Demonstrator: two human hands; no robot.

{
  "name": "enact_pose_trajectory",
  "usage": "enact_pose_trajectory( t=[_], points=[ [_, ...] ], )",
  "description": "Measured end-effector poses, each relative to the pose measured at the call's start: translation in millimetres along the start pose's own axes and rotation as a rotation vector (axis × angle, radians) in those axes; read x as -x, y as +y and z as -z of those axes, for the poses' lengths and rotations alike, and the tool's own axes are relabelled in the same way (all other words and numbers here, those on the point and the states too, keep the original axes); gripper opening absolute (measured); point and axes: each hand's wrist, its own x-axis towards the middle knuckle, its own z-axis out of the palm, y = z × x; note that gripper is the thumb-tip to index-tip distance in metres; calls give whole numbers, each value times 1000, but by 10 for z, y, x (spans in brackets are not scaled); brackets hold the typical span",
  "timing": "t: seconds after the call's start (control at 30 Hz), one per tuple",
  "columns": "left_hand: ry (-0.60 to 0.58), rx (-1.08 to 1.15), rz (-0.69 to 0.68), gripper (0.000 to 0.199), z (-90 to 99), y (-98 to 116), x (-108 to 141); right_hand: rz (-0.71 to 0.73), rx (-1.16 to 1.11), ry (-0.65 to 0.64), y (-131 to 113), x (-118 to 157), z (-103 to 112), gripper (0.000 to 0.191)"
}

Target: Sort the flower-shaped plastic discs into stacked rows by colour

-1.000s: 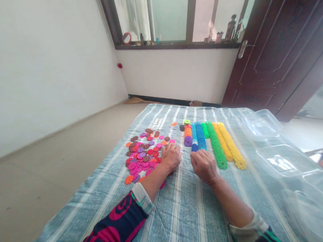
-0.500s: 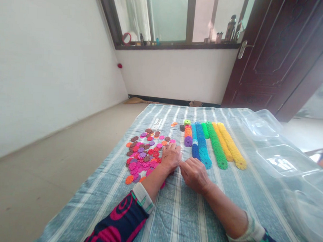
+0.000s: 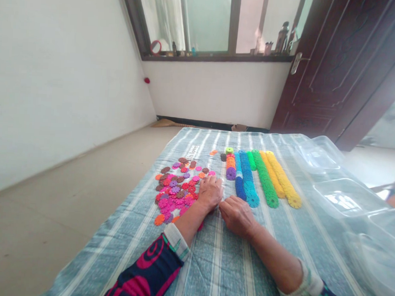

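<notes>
My left hand [image 3: 211,193] rests at the right edge of a loose pile of flower-edged plastic discs [image 3: 164,203] in pink, red, brown, purple and orange. Its fingers curl downward and close together. Just to the right, my right hand [image 3: 236,215] is closed with thumb and fingertips pinched, almost meeting the left fingers. Whatever either hand holds is hidden. Beyond the right hand lie overlapping rows of the same discs: a blue row [image 3: 248,181], a green row [image 3: 265,180], a yellow row [image 3: 285,183], and a short orange and purple row [image 3: 230,162].
A few dark discs [image 3: 223,157] and orange discs [image 3: 213,152] lie near the rows' far end. Clear plastic containers [image 3: 347,198] stand along the right side of the striped tablecloth [image 3: 191,275]. A dark red door [image 3: 323,75] is beyond the table.
Both hands stay in nearly the same place, with only a slight shift of the fingers. The pile and the rows look the same.
</notes>
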Motion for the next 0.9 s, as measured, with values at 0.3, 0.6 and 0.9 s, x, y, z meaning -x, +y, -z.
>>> enact_pose_trajectory(
  t=[0.3, 0.6, 0.9],
  points=[
    [-8, 9, 6, 24, 7, 6, 12, -29, 34, -32, -37, 1, 27, 25],
    [-13, 34, 9, 24, -3, 3, 13, -43, 26, -37, -36, 22, 28, 24],
    [-29, 36, -3, 24, 39, 14, 29, -53, 17, -54, -26, 48, 21, 25]
  ],
)
